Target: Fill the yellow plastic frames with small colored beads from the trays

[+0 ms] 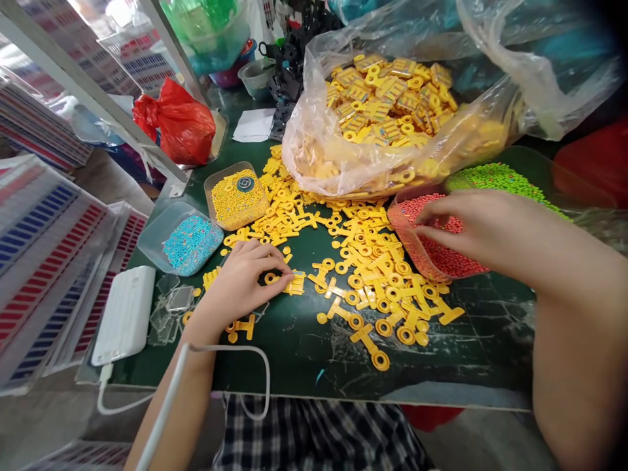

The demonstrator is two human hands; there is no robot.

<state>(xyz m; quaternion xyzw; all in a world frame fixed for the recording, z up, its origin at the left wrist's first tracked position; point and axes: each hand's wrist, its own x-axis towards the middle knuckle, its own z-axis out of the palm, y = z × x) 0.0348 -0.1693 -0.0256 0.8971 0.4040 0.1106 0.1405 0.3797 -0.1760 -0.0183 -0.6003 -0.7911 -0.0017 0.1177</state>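
two hands are busy: our left hand [240, 281] pinches a yellow piece [296, 283] flat on the green table [304, 353], our right hand [471, 226] dips curled fingers into the red beads [441, 255].

**Yellow on dark green**

The table [304, 353] is dark green, scuffed with pale marks. Yellow plastic pieces [366, 261] spread over its middle, and more yellow pieces fill the clear bag [392, 118] at the far edge. A clear tub of red beads [432, 245] stands toward the right edge, with bright green beads [495, 178] behind it. Toward the left edge sit a tub of yellow beads [238, 196] and a tub of light blue beads [189, 242]. A white power bank [125, 314] with a white cable [245, 366] lies at the near left corner. Near the far left corner is a red bag [179, 124]. Beyond the left edge, the sheets [44, 261] carry red and blue stripes. Below the near edge, the cloth [314, 432] is a dark and white check.
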